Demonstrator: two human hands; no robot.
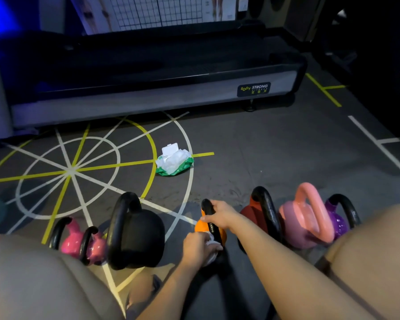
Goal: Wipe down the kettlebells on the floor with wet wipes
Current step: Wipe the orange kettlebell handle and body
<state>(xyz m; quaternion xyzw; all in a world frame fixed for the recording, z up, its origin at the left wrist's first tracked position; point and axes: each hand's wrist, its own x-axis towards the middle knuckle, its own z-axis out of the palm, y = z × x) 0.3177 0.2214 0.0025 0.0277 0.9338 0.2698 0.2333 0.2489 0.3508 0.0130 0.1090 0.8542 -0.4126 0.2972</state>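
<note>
Orange kettlebell (199, 227) stands on the floor (263, 158) mid-row, between a big black kettlebell (139, 232) and a dark red kettlebell (252, 215). Right hand (219, 214) has its fingers curled tight round the black handle, near the top. Left hand (198, 247) has its fingers bunched round a white wipe (211, 242), pressed to the lower handle and side of the same bell.

Left fingertips are buried in the wipe, so the exact grip can't be read. The orange bell's base is lost in shadow behind the left hand. A purple kettlebell (338, 224) sits half behind a pink kettlebell (303, 218) and the right thigh. Two small pink kettlebells (71, 239) at far left are clipped by the left thigh.

The floor is grey rubber with yellow and white taped lines and circles. A green wet wipes pack (174, 161) lies well ahead of the row, lid up, with tissue sticking out. The treadmill (148, 72) base behind is labelled BODY STRONG. The room is dim, with a blue glow at top left.
</note>
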